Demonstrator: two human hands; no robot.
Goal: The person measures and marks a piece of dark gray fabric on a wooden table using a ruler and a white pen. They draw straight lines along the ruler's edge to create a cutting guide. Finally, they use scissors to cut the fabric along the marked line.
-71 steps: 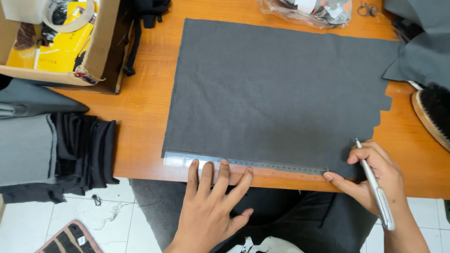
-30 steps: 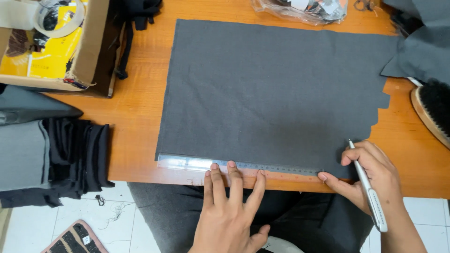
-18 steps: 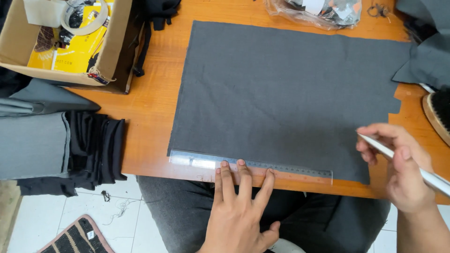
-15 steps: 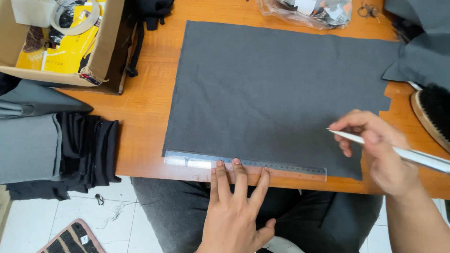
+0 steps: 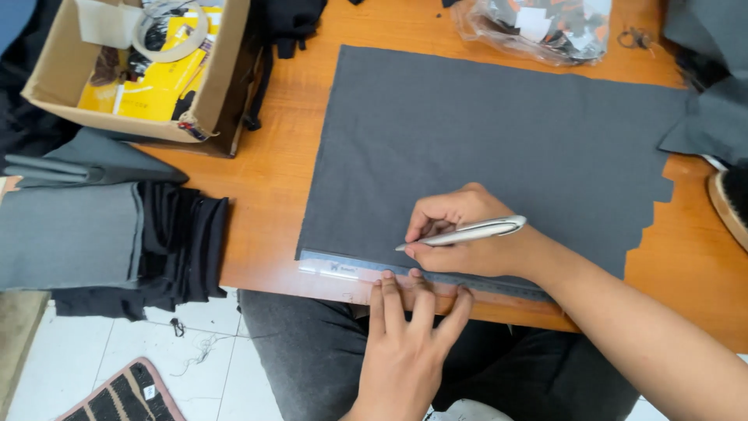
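A large dark grey fabric sheet (image 5: 499,148) lies flat on the orange wooden table (image 5: 288,164). Its right edge is cut in steps. A clear ruler (image 5: 343,269) runs along the fabric's near edge. My left hand (image 5: 409,335) presses down on the ruler with spread fingers. My right hand (image 5: 460,234) rests on the fabric just above the ruler and grips a silver pen (image 5: 467,232), whose tip points left, close to the ruler's edge.
A cardboard box (image 5: 140,70) with tape and yellow packets stands at the back left. Folded grey and black cloth (image 5: 101,234) is stacked at the left. A clear plastic bag (image 5: 545,27) lies at the back, more dark fabric (image 5: 713,78) at the right.
My right hand has travelled with the pen from the ruler's right end leftward to about its middle. My left hand has stayed pressed on the ruler.
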